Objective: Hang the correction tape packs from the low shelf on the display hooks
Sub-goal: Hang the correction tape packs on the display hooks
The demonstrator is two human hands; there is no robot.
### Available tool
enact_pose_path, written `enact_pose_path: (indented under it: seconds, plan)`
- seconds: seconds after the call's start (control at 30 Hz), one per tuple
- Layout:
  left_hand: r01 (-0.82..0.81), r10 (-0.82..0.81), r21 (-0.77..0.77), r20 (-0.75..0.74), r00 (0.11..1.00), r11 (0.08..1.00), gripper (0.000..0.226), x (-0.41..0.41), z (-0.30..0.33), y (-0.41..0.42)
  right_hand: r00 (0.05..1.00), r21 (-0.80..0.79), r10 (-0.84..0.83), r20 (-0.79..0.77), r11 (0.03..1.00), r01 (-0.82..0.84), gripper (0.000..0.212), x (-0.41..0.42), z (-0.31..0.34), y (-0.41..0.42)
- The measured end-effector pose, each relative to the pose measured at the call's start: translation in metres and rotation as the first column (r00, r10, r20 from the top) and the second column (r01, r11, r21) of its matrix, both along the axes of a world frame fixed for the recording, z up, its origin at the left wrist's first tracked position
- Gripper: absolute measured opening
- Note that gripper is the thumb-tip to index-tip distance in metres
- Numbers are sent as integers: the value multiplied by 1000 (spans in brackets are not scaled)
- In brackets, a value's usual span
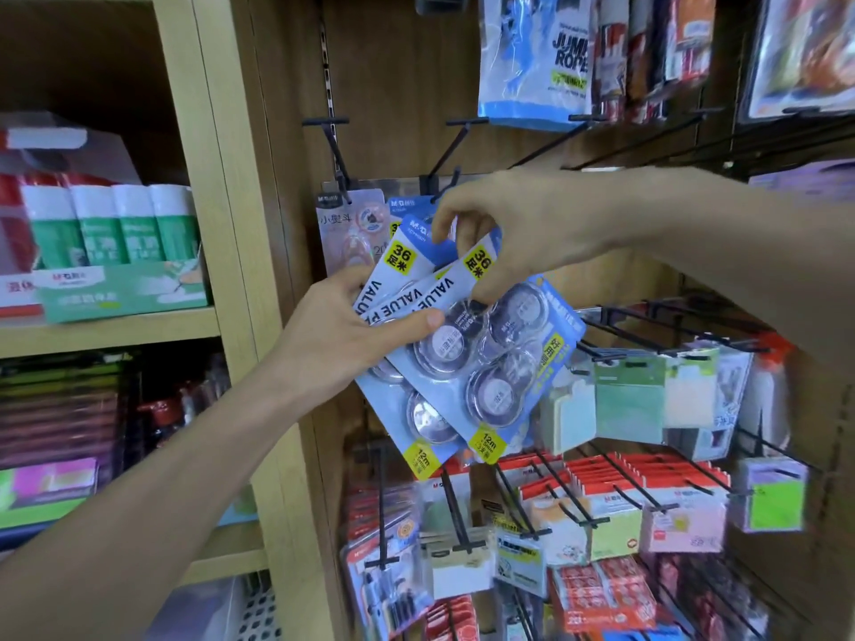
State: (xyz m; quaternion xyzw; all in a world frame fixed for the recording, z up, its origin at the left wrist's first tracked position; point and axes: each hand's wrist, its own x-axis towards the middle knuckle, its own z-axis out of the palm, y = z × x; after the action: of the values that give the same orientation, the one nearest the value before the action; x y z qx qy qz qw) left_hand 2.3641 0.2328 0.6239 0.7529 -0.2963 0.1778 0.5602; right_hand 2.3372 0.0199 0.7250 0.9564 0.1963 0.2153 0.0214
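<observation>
A stationery shop, seen from my own head. Right half of the frame: black display hooks on a wooden back panel, carrying carded goods, sticky notes and a jump rope pack. Left: a wooden shelf holding boxed glue sticks for sale.
</observation>
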Motion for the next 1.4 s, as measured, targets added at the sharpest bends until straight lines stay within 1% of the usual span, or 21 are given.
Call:
enact_pose_path:
  seconds: [0.07, 0.13, 0.17, 0.2, 0.23, 0.27, 0.3, 0.33, 0.37, 0.4, 0.43, 0.5, 0.57, 0.6, 0.67, 0.8, 0.9, 1.0, 1.17, 1.27, 1.4]
  plan:
    - [-32, 31, -50, -21, 999, 998, 25, 3, -3, 1, 1000, 98, 9, 22, 995, -11, 93, 2, -2, 1]
    - [-83, 79, -125, -37, 996, 989, 20, 6, -6, 1, 998, 313, -20, 64, 950, -1, 108, 1, -19, -7]
    - [-107, 100, -172, -48, 994, 979, 20, 8, -7, 0, 997, 444, -49, 62, 896, 16, 112, 0, -29, -11]
    - [-123, 114, -219, -56, 992, 968, 20, 8, -8, -2, 998, 593, -57, 39, 805, 23, 112, 0, -41, -14]
    - [-133, 121, -259, -60, 991, 957, 20, 9, -8, -3, 998, 725, -54, -18, 687, 50, 108, -2, -51, -15]
    - [-141, 128, -295, -64, 990, 945, 22, 10, -7, -5, 999, 837, 9, -45, 547, 33, 94, 0, -59, -15]
    - [-151, 135, -331, -71, 988, 932, 24, 11, -7, -7, 994, 915, 90, -60, 403, 19, 71, 1, -70, -15]
    - [-160, 139, -364, -83, 987, 918, 27, 13, -7, -9, 989, 960, 143, -41, 280, -1, 55, 0, -82, -16]
    - [-169, 142, -393, -96, 985, 904, 33, 15, -8, -12, 979, 986, 201, -36, 168, 2, 58, 0, -94, -17]
    - [-174, 141, -417, -108, 984, 892, 39, 17, -9, -15, 961, 998, 276, -37, 61, 21, 72, -1, -101, -14]
    - [-177, 140, -430, -116, 983, 885, 41, 19, -10, -19, 943, 999, 330, -42, 9, 41, 72, 0, -108, -11]
    - [-183, 139, -424, -133, 981, 887, 37, 22, -13, -27, 909, 999, 417, -1, -32, 16, 50, 6, -115, -7]
    - [-164, 109, -410, -154, 982, 897, 33, 22, -14, -33, 912, 996, 408, 31, -92, 7, 47, 11, -117, -6]
    - [-145, 89, -398, -154, 984, 906, 32, 21, -14, -36, 920, 995, 389, 40, -99, -1, 48, 13, -117, -7]
    - [-107, 62, -354, -136, 989, 929, 34, 22, -14, -37, 921, 996, 382, 75, -74, -51, 49, 15, -119, -9]
    - [-27, 0, -244, -108, 994, 969, 51, 24, -18, -36, 908, 980, 384, 168, 35, -197, 52, 14, -120, -10]
    - [34, -51, -211, -77, 996, 977, 41, 26, -21, -35, 878, 956, 416, 237, 63, -288, 62, 15, -119, -10]
    - [40, -51, -203, -51, 997, 978, 37, 27, -18, -34, 863, 934, 409, 295, 69, -351, 65, 16, -118, -7]
    - [17, -17, -157, -4, 1000, 987, 51, 34, -18, -33, 835, 906, 425, 348, 75, -416, 59, 17, -119, -6]
    - [4, -1, -142, 25, 1000, 990, 59, 32, -20, -32, 813, 888, 431, 391, 55, -457, 57, 15, -123, -6]
    - [6, -9, -166, -15, 1000, 986, 50, 31, -15, -35, 821, 890, 416, 390, 59, -453, 56, 15, -118, -5]
